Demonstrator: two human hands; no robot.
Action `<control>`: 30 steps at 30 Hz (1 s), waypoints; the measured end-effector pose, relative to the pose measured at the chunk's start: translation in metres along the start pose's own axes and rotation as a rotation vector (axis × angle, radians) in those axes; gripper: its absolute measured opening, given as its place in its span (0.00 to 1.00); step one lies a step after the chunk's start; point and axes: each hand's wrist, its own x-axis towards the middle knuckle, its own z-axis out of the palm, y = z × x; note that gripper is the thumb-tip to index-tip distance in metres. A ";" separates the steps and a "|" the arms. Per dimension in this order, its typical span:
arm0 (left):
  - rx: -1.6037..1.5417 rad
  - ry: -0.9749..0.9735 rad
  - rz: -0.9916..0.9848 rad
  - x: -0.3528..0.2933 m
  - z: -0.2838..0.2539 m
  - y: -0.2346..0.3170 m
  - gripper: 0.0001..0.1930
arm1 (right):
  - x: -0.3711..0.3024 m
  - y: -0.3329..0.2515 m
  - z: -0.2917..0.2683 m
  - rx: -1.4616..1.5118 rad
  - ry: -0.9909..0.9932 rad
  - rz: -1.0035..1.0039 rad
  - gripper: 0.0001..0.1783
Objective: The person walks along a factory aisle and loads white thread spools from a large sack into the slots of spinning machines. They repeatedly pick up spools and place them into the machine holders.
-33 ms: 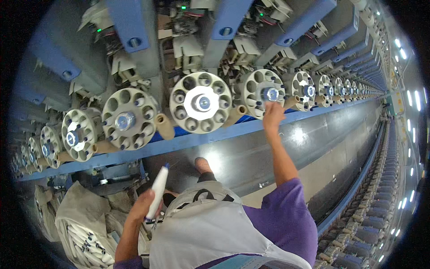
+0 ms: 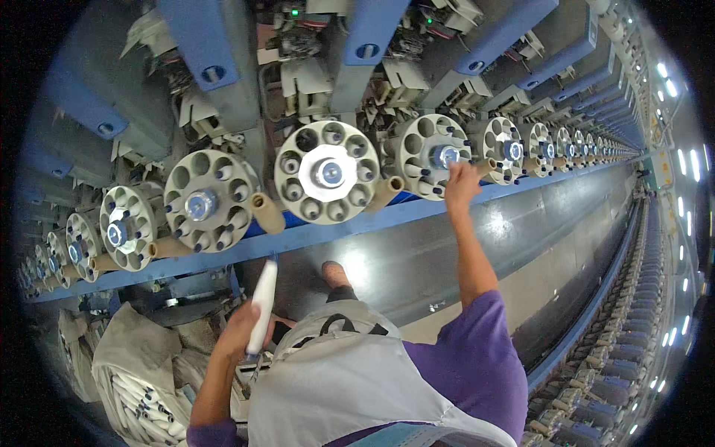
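My left hand (image 2: 240, 328) grips a white yarn bobbin (image 2: 264, 302) with a blue tip, held upright and slightly tilted in front of the apron. My right hand (image 2: 463, 186) is raised at the right side of a round white bobbin magazine (image 2: 412, 144). Its fingers are curled together beside the blue hub (image 2: 445, 157); whatever they pinch is too small or hidden to tell. Bobbins sit in some of that magazine's round pockets, while others at its upper left are bare. Left of it, another magazine (image 2: 304, 201) has bobbins in most pockets.
A row of such magazines (image 2: 179, 223) runs along a blue rail (image 2: 313, 237), with brown cones (image 2: 267, 214) between them. At lower left, a cloth sack (image 2: 138, 335) holds several white bobbins (image 2: 141, 406). Another machine row (image 2: 625, 357) lines the right side.
My right hand has shifted slightly right and up along the magazine's edge. My left hand and its bobbin have moved a little, the bobbin turning more upright. The view has shifted slightly.
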 end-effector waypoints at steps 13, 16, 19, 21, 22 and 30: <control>0.286 0.107 0.954 0.380 0.238 0.138 0.21 | 0.030 0.073 0.026 0.540 0.026 0.181 0.28; 0.440 0.186 0.987 0.403 0.259 0.132 0.25 | 0.007 0.065 -0.002 0.401 -0.031 0.255 0.23; 0.473 0.237 1.097 0.377 0.262 0.116 0.26 | -0.027 0.046 -0.012 0.543 -0.090 0.137 0.23; 0.406 0.127 0.943 0.335 0.241 0.097 0.21 | -0.051 0.025 -0.007 0.534 -0.148 0.052 0.25; 0.447 0.099 1.011 0.312 0.217 0.088 0.17 | -0.065 0.006 0.003 0.881 -0.283 0.159 0.26; 0.746 0.973 0.736 -0.006 -0.006 -0.042 0.24 | -0.172 -0.217 -0.008 1.031 -0.734 -0.579 0.22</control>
